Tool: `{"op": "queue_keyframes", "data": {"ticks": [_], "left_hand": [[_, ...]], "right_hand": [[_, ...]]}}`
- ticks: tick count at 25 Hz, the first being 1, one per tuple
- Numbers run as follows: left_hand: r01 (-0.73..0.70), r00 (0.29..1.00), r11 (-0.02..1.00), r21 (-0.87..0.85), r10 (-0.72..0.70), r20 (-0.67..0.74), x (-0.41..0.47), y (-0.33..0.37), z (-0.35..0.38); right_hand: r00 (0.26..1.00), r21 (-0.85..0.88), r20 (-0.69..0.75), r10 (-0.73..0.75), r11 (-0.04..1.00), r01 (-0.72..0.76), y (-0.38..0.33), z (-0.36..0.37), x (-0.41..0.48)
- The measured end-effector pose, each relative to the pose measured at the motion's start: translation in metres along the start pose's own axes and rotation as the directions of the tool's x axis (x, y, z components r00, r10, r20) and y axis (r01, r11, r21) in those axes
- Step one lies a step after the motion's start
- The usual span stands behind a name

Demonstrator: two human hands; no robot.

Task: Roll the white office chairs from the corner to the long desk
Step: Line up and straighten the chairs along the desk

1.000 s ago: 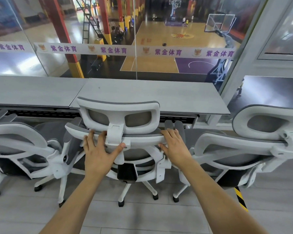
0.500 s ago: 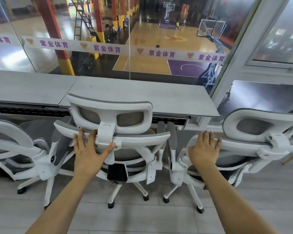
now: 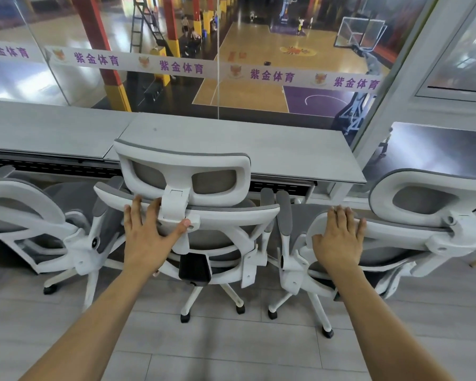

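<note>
Three white office chairs with grey mesh stand in a row at the long grey desk [image 3: 231, 144]. The middle chair [image 3: 217, 215] faces the desk, its headrest against the desk edge. My left hand [image 3: 149, 232] rests on the top of its backrest, fingers straight over the rim and thumb beside the headrest bracket. My right hand [image 3: 338, 237] lies flat with straight fingers on the backrest top of the right chair [image 3: 412, 224], which is turned a little to the left. The left chair [image 3: 25, 215] is partly cut off by the frame edge.
A glass wall with a banner of purple characters [image 3: 176, 67] runs behind the desk, overlooking a basketball court. A white window frame post [image 3: 396, 86] ends the desk at the right. Grey plank floor [image 3: 231, 353] stretches below the chair bases.
My right hand left the middle chair's backrest and moved right onto the right chair's backrest. My left hand stayed on the middle chair.
</note>
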State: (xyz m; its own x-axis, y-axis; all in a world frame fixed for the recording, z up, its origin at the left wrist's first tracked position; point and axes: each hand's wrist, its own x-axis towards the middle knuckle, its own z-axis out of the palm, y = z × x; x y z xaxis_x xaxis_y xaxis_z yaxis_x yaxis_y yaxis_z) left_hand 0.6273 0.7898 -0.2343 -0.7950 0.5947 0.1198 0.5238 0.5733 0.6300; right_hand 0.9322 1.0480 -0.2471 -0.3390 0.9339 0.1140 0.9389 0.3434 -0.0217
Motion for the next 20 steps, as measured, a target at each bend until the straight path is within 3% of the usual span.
{"op": "queue_keyframes", "data": {"ticks": [4,7,9,14,20], "left_hand": [[0.002,1.0,1.0,0.018,-0.002,-0.017,-0.004,0.003,-0.002],[-0.099,0.993,0.992,0.075,0.103,-0.052,-0.019,0.001,-0.005],[-0.156,0.986,0.981,0.113,0.161,-0.042,-0.029,-0.006,-0.01],[-0.097,0.993,0.993,0.067,0.101,-0.054,-0.047,-0.047,-0.045],[-0.152,0.987,0.983,0.107,0.156,-0.029,-0.032,-0.14,-0.126]], "right_hand": [[0.984,0.259,-0.151,-0.093,0.957,0.13,-0.019,0.014,-0.02],[0.979,0.401,-0.151,-0.139,0.896,0.189,-0.053,0.027,-0.04],[0.991,0.486,-0.084,-0.104,0.864,0.132,-0.075,0.03,-0.054],[0.969,0.535,-0.15,-0.195,0.808,0.245,-0.14,0.039,-0.105],[0.949,0.543,-0.095,-0.3,0.784,0.302,-0.282,0.045,-0.167]]}}
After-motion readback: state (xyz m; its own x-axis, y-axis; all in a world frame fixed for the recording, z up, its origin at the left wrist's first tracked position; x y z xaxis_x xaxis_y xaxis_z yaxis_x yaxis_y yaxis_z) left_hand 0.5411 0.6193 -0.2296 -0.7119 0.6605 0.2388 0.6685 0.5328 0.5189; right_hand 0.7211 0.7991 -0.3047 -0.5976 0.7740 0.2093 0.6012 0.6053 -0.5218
